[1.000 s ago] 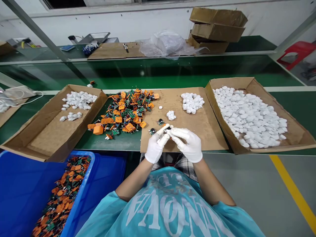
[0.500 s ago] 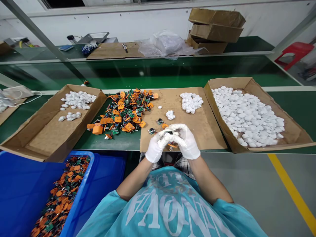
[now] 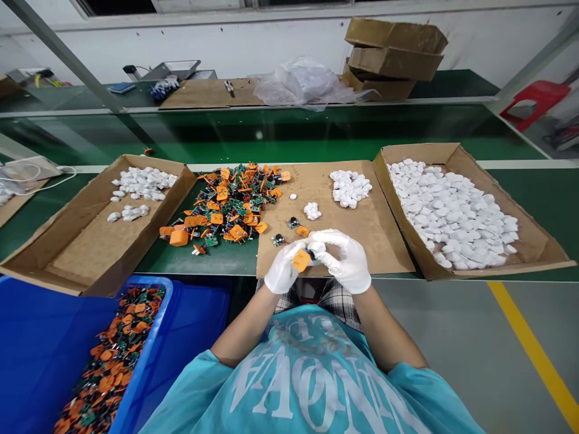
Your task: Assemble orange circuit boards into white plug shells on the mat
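White gloves cover both hands, which meet over the near edge of the cardboard sheet. My left hand (image 3: 283,269) is closed on a small circuit board with an orange piece (image 3: 301,260) hanging from it; the board is mostly hidden by fingers. My right hand (image 3: 349,263) pinches a small white plastic piece (image 3: 316,248) against that assembly. Whether the two parts are joined cannot be made out. Just beyond my fingers lie two loose board assemblies, one with a green board (image 3: 278,240) and one with an orange tab (image 3: 303,231).
A heap of orange-and-green board assemblies (image 3: 235,205) lies left of the cardboard sheet (image 3: 384,241). White pieces form small piles (image 3: 351,188) on it. Cardboard trays stand left (image 3: 85,253) and right (image 3: 543,241), both with white pieces. A blue bin (image 3: 167,295) holds more assemblies.
The held assembly has turned, so its orange piece now faces up by my left fingers and a white piece shows. My right hand has shifted slightly down and right.
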`<act>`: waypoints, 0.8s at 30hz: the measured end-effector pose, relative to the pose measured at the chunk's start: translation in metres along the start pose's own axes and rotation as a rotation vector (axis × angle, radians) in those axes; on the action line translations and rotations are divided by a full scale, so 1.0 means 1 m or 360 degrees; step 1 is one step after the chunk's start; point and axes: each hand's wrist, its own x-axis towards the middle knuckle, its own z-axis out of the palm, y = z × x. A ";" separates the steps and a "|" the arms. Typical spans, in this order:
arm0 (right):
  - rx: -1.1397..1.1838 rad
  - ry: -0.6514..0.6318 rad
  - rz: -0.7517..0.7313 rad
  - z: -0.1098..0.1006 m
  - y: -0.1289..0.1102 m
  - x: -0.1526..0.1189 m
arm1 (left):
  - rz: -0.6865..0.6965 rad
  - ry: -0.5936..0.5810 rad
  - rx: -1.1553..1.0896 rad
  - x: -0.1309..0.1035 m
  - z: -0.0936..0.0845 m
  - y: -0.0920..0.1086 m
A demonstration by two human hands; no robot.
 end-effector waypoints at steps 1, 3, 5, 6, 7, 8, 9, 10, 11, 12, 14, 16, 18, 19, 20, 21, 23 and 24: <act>-0.0012 0.0055 0.0007 0.003 0.001 -0.002 | 0.0000 -0.0057 -0.0026 -0.003 0.002 0.000; -0.0076 0.0136 -0.0061 0.008 0.003 -0.005 | -0.0010 -0.0160 -0.0111 -0.010 0.008 0.001; -0.0165 0.0177 -0.0152 0.011 0.006 -0.006 | 0.0003 -0.0153 -0.0178 -0.014 0.012 0.003; -0.0200 0.0181 -0.0182 0.012 0.007 -0.007 | 0.0029 -0.0102 -0.0173 -0.014 0.014 0.004; -0.0214 0.0161 -0.0190 0.011 0.007 -0.007 | 0.0068 -0.0024 -0.0133 -0.013 0.014 0.004; -0.0205 0.0120 -0.0181 0.011 0.007 -0.007 | 0.0117 0.0063 -0.0060 -0.012 0.013 0.004; -0.0174 0.0071 -0.0160 0.010 0.007 -0.007 | 0.0165 0.0136 0.0037 -0.011 0.012 0.004; -0.0122 0.0030 -0.0118 0.010 0.006 -0.007 | 0.0207 0.0187 0.0135 -0.010 0.010 0.004; -0.0048 -0.0004 -0.0046 0.010 0.005 -0.008 | 0.0244 0.0217 0.0225 -0.009 0.008 0.003; 0.0043 -0.0023 0.0052 0.011 0.004 -0.008 | 0.0283 0.0236 0.0303 -0.009 0.007 0.003; 0.0250 -0.0030 0.0281 0.016 0.003 -0.010 | 0.0365 0.0260 0.0439 -0.010 0.005 0.004; 0.0427 -0.0015 0.0462 0.022 0.001 -0.013 | 0.0426 0.0289 0.0533 -0.012 0.006 0.008; 0.0526 0.0026 0.0547 0.027 -0.002 -0.015 | 0.0449 0.0284 0.0575 -0.014 0.008 0.013; 0.0568 0.0026 0.0563 0.028 -0.004 -0.016 | 0.0452 0.0274 0.0579 -0.016 0.009 0.015; 0.0611 0.0020 0.0566 0.029 -0.005 -0.016 | 0.0457 0.0269 0.0576 -0.017 0.011 0.017; 0.0645 0.0017 0.0562 0.029 -0.006 -0.016 | 0.0462 0.0263 0.0575 -0.018 0.012 0.019; 0.0639 0.0051 0.0520 0.028 -0.007 -0.017 | 0.0461 0.0258 0.0578 -0.019 0.015 0.020; 0.0579 0.0097 0.0476 0.027 -0.007 -0.017 | 0.0447 0.0259 0.0580 -0.020 0.016 0.020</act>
